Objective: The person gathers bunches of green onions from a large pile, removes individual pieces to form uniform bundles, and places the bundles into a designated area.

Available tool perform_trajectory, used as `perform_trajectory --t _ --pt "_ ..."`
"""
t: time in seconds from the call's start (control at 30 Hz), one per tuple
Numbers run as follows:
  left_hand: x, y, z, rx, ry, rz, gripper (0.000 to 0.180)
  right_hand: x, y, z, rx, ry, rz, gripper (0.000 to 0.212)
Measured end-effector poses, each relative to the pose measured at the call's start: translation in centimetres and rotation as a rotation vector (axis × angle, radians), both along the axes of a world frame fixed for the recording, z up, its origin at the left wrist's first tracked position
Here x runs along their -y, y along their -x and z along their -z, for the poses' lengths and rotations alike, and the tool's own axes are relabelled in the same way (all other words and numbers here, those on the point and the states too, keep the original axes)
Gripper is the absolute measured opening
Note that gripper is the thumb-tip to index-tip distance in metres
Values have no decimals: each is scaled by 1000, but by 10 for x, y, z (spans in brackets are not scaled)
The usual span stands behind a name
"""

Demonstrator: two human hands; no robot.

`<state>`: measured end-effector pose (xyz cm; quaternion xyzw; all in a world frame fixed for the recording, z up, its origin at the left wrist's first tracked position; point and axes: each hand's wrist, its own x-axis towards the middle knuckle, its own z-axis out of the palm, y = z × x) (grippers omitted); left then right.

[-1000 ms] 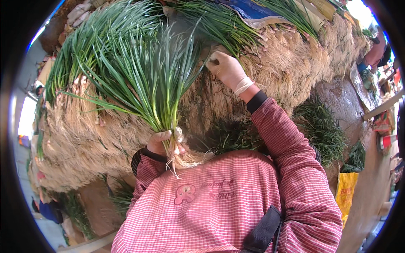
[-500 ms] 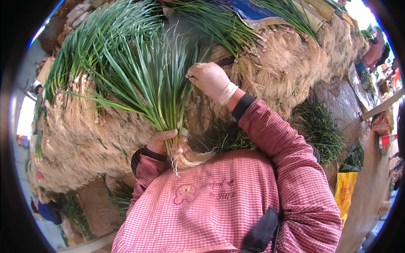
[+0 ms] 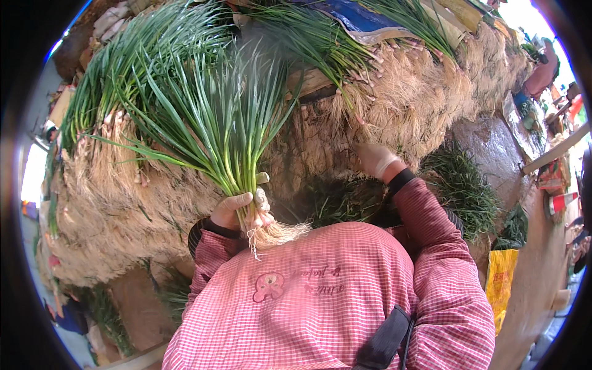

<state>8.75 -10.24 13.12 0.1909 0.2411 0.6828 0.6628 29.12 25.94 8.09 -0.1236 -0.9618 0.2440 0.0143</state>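
Observation:
Low in front of my chest, my gloved left hand [image 3: 229, 209] is closed round the lower stems of a bunch of green garlic [image 3: 237, 145]. Its long green leaves fan upward and away from me. Below the grip hang its pale bulbs and stringy roots [image 3: 271, 234]. Off to the right is my gloved right hand [image 3: 375, 160], apart from the bunch. It is over the dark cut leaves beside the rooty pile; its fingers are blurred, so their pose is unclear.
A large heap of green garlic [image 3: 135, 74] lies at the far left, roots toward me. More stalks [image 3: 314, 46] rest by a blue sheet [image 3: 370, 15]. Matted roots [image 3: 407, 92] face me. Loose green leaves [image 3: 462, 185] and a yellow bag [image 3: 501, 280] lie on the right.
My right hand has moved down and to the right, from beside the leaves to lower over the cut greens. My left hand keeps the bunch in nearly the same place.

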Motion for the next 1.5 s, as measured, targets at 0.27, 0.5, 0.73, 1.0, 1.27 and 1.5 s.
perform_trajectory --t 0.27,0.5,0.73,1.0,1.27,1.5 --pt "-8 -12 -12 -39 -286 12 61 9 24 -71 -158 -228 583 29" --pt "-32 -17 -51 -185 -190 -118 45 7 30 -53 -134 -268 535 25" --pt "-58 -35 -40 -266 -11 -135 45 116 21 -74 -316 -1000 126 23" --pt "-61 -33 -9 -133 73 -273 36 117 27 -82 -531 -263 -287 32" --pt "-42 -32 -16 -134 160 -152 37 125 67 -52 -93 462 -249 32" --pt "-27 -19 -7 -123 -28 -88 71 67 43 -72 -11 -127 144 23"
